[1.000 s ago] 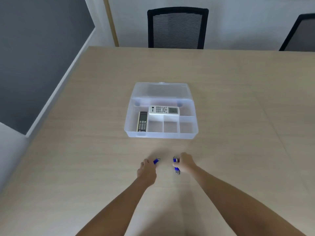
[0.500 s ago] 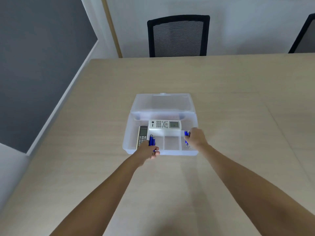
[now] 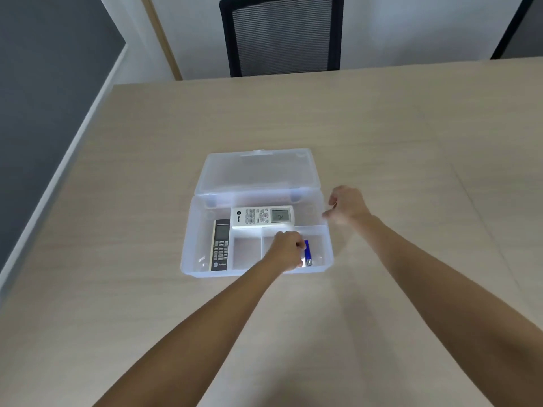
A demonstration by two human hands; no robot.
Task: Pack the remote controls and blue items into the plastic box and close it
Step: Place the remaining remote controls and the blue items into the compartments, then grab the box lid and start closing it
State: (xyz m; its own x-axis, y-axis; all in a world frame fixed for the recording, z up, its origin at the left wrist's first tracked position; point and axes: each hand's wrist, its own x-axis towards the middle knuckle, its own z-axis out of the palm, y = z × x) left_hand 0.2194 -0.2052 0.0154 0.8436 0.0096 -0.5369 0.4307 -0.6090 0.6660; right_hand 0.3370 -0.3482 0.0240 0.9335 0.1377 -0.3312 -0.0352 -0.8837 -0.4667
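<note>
The clear plastic box stands open on the table, with its lid leaning back. A white remote lies across the back compartment. A black remote lies in the left compartment. One blue item lies in the front right compartment. My left hand is a closed fist low over the front compartments, its fingertips right beside that blue item. The blue items it carried are hidden under it. My right hand hovers above the box's right rim, fingers loosely apart and holding nothing.
The box sits mid-table on a pale wooden table. A black mesh chair stands behind the far edge, and part of another chair is at the top right. The table's left edge drops to the floor along a grey wall.
My right hand has let go of its blue items in the front right compartment and lifted up and to the right. My left hand has moved right along the front compartments.
</note>
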